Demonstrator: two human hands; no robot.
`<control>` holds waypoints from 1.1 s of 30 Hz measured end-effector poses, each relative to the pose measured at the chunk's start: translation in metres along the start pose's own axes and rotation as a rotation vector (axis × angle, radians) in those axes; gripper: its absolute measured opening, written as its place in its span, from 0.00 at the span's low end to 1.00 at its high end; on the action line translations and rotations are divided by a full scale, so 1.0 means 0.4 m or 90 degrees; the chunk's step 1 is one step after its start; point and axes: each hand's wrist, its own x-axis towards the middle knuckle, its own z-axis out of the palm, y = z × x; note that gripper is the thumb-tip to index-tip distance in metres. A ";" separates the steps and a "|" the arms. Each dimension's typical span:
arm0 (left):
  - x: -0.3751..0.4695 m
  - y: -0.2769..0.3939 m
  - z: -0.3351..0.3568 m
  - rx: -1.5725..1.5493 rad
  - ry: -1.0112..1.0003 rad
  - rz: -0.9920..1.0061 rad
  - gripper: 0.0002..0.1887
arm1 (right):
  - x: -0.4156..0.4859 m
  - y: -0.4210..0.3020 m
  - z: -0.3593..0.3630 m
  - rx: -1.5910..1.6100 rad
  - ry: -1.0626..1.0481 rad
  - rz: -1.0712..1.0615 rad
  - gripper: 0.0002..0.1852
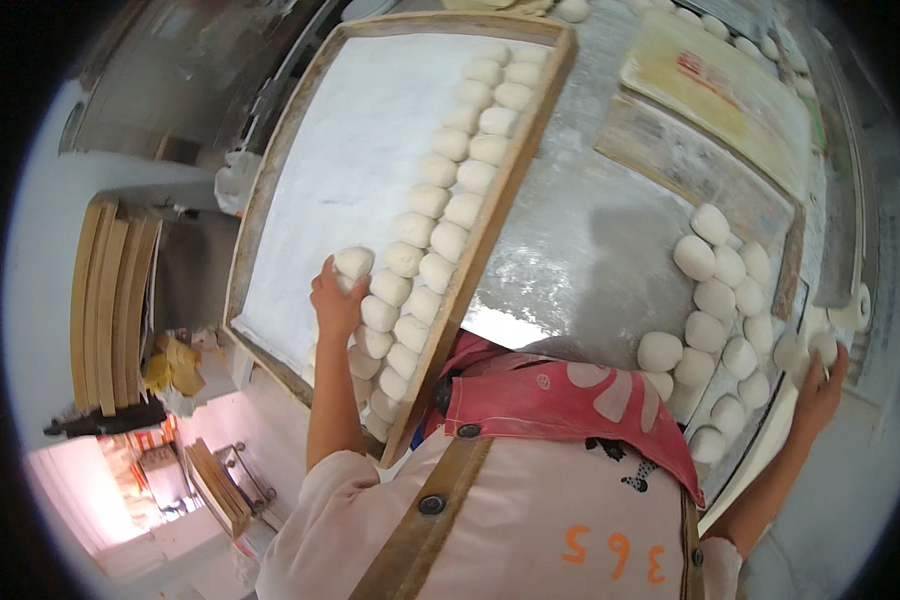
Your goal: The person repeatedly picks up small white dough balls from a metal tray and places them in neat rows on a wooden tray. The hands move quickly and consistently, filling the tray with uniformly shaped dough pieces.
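My left hand (339, 295) has its fingers around a white dough ball (354, 262) over the paper lining (322, 150) of a wooden-framed tray (514, 180). Two long rows of dough balls (412, 229) run along the tray's right side, just beside that hand. Far to the right, my right hand (820, 386) grips another dough ball (823, 344) at the edge of the metal work surface (570, 247). A group of loose dough balls (715, 298) lies on this surface to the left of my right hand.
A pale rectangular lid or board (720, 97) with red marks rests at the upper right, above a floury wooden-edged box (701, 154). More dough balls (714, 28) line the far edge. Stacked wooden trays (112, 307) stand at the left. A red apron (562, 397) covers my waist.
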 end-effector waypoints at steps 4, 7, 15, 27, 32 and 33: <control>0.038 -0.037 0.007 0.004 0.075 0.094 0.47 | -0.033 -0.278 0.073 0.310 -0.044 -0.115 0.25; 0.073 0.076 -0.034 -0.077 0.100 0.242 0.43 | -0.096 -0.442 0.181 0.359 -0.208 -0.197 0.25; 0.054 0.530 -0.051 -0.204 -0.034 0.569 0.38 | -0.117 -0.434 0.140 0.173 -0.085 -0.158 0.24; -0.151 0.984 0.203 0.027 -0.434 1.210 0.41 | -0.511 0.144 -0.083 -0.138 -0.028 0.380 0.31; -0.161 0.982 0.250 0.001 -0.416 1.197 0.41 | -0.537 0.161 -0.085 -0.119 -0.064 0.396 0.36; -0.170 0.973 0.243 0.023 -0.417 1.209 0.42 | -0.529 0.165 -0.093 -0.130 -0.066 0.387 0.36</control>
